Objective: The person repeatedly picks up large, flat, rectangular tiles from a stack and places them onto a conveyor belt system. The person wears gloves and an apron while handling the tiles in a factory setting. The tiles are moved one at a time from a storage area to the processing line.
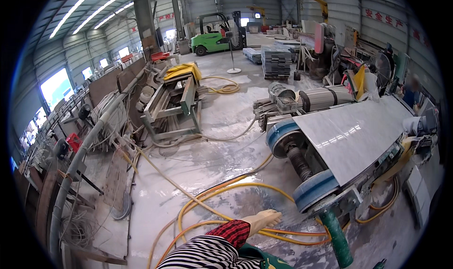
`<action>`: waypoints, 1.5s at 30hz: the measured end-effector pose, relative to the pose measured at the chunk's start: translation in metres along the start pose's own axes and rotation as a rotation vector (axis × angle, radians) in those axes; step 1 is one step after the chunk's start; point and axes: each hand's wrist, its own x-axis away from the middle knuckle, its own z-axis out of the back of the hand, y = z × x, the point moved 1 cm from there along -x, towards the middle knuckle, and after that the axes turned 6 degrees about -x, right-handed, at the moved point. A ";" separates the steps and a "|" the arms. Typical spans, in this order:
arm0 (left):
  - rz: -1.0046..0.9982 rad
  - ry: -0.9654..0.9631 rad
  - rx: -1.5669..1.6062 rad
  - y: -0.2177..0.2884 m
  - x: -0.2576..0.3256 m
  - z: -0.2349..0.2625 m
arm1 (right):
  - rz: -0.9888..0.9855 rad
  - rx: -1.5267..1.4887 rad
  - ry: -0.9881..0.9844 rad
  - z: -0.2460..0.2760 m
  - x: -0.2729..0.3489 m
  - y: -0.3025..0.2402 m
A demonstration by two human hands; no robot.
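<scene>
My left arm, in a black-and-white striped sleeve [203, 252] with a red plaid cuff [231, 232], reaches in from the lower edge. My left hand [264, 220], in a cream glove, hangs over the wet floor with its fingers loosely stretched and nothing visible in them. Below and behind it run yellow hoses [188, 207] in loose loops. To its right stands a machine with two blue-rimmed wheels [315, 188] and a ribbed dark shaft [298, 161] between them. A large pale polished slab [354, 136] lies on that machine. My right hand is out of the picture.
A green tube-shaped part [337, 240] stands below the near wheel. A metal frame [172, 113] with a yellow cover [184, 71] is at left. Farther back are stacked slabs [276, 63], a floor stand [233, 70] and a green forklift [210, 41]. A person [411, 94] is at far right.
</scene>
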 end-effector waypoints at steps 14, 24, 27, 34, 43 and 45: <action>0.015 -0.031 -0.278 -0.018 -0.030 -0.008 | -0.050 0.018 0.029 -0.005 0.004 -0.007; -0.009 -0.118 -0.212 -0.018 -0.047 0.002 | -0.045 0.063 0.050 -0.009 0.001 -0.010; -0.020 -0.135 -0.170 -0.019 -0.052 0.021 | -0.035 0.100 0.071 -0.010 -0.001 -0.006; -0.053 -0.015 -0.202 -0.025 -0.067 0.073 | -0.049 0.209 0.146 0.003 0.002 0.017; -0.031 0.134 0.084 -0.076 -0.053 0.115 | -0.044 0.233 0.213 0.022 0.016 0.080; 0.020 0.190 0.174 -0.076 -0.046 0.116 | -0.025 0.207 0.212 0.015 -0.003 0.099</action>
